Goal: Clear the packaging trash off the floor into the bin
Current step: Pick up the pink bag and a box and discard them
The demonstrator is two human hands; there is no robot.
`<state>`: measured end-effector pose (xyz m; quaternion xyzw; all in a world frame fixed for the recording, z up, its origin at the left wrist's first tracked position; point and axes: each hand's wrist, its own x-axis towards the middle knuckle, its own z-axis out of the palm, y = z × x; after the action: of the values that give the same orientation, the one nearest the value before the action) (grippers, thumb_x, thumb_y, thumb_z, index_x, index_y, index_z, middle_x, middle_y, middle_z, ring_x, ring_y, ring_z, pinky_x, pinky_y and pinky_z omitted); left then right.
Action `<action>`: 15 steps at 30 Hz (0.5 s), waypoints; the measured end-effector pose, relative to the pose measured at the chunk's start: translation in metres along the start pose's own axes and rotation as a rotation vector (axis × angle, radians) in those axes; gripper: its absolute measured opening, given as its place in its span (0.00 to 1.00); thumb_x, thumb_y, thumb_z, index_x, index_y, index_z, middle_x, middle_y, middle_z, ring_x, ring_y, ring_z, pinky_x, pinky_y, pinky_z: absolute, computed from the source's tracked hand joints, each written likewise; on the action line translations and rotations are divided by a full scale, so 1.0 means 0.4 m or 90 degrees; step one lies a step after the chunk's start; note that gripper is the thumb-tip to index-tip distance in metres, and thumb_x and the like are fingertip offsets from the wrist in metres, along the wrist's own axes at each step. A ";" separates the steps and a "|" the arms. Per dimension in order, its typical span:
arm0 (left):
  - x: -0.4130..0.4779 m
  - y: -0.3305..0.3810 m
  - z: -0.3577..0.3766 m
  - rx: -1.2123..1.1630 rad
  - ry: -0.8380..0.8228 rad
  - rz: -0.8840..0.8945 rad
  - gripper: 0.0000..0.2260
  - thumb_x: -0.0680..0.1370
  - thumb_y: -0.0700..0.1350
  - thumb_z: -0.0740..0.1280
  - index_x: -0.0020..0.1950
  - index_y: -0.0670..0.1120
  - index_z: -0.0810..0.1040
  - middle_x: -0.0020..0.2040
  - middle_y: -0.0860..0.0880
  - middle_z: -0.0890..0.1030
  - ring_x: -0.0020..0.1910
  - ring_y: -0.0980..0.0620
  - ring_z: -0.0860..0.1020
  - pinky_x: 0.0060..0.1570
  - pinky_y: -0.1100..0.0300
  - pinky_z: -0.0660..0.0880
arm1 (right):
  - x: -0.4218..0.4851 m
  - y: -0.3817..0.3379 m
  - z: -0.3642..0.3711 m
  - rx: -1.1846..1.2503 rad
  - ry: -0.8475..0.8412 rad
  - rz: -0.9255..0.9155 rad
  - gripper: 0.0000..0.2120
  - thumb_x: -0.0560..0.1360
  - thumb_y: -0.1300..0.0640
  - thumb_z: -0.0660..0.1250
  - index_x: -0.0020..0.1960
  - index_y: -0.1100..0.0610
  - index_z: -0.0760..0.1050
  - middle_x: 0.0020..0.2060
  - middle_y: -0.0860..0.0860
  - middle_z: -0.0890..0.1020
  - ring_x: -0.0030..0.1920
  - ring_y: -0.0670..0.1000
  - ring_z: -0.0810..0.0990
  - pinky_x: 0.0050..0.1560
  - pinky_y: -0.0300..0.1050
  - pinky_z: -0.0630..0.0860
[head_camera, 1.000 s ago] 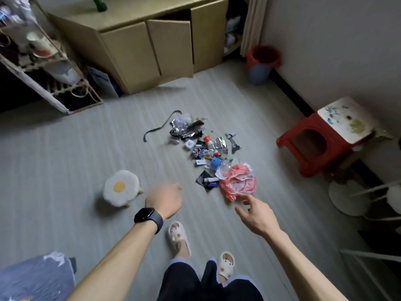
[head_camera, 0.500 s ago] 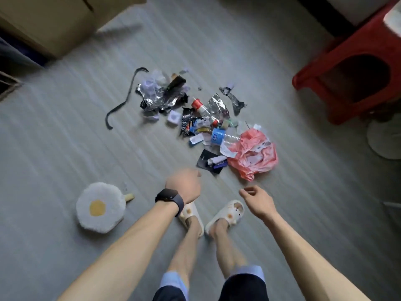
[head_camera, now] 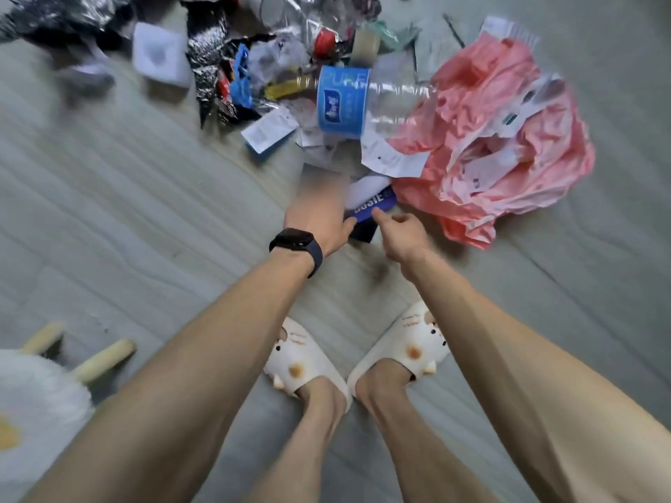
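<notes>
The trash pile lies on the grey floor just ahead of my feet. It holds a crumpled pink plastic bag (head_camera: 508,139) with paper slips, a clear bottle with a blue label (head_camera: 343,99), silver and black foil wrappers (head_camera: 210,67), a white foam square (head_camera: 159,54) and a blue-and-white pack (head_camera: 374,199) on a black card (head_camera: 365,230). My left hand (head_camera: 319,216), with a black watch, reaches over the black card, its blurred fingers stretched forward and its thumb at the blue pack. My right hand (head_camera: 401,232) has curled fingers, with one fingertip touching the blue pack. The bin is out of view.
My two feet in cream slippers (head_camera: 399,350) stand close behind the pile. A fluffy white stool with wooden legs (head_camera: 43,401) lies at the lower left. Bare grey floor (head_camera: 109,212) stretches to the left of the pile.
I have bent down much closer to the pile. Both hands moved forward and down from above my feet to the blue pack at the pile's near edge.
</notes>
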<state>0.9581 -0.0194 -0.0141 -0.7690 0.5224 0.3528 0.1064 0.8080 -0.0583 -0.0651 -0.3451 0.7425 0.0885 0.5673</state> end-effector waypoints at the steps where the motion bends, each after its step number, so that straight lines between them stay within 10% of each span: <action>1: 0.019 -0.005 0.016 0.012 0.000 0.013 0.28 0.78 0.55 0.65 0.75 0.48 0.61 0.66 0.44 0.71 0.61 0.40 0.73 0.53 0.48 0.73 | 0.019 -0.005 0.017 0.019 0.006 -0.012 0.33 0.55 0.29 0.65 0.48 0.54 0.73 0.41 0.52 0.78 0.42 0.55 0.76 0.45 0.52 0.72; 6: 0.034 -0.037 0.029 -0.029 0.006 -0.013 0.18 0.78 0.53 0.63 0.66 0.47 0.70 0.57 0.44 0.76 0.55 0.41 0.76 0.44 0.52 0.71 | 0.033 -0.016 0.058 0.059 0.049 -0.053 0.08 0.65 0.45 0.73 0.37 0.47 0.77 0.43 0.49 0.86 0.47 0.56 0.84 0.52 0.56 0.80; 15: -0.248 -0.063 -0.288 -0.164 -0.060 -0.198 0.17 0.73 0.56 0.65 0.58 0.49 0.73 0.51 0.48 0.81 0.48 0.42 0.79 0.42 0.52 0.76 | -0.354 -0.044 -0.105 -0.041 0.013 -0.042 0.10 0.69 0.50 0.71 0.49 0.48 0.76 0.46 0.48 0.85 0.47 0.56 0.83 0.52 0.55 0.80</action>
<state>1.0097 0.0026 0.1297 -0.8302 0.3424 0.4316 0.0848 0.8027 -0.0349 0.0815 -0.3883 0.7332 0.0898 0.5510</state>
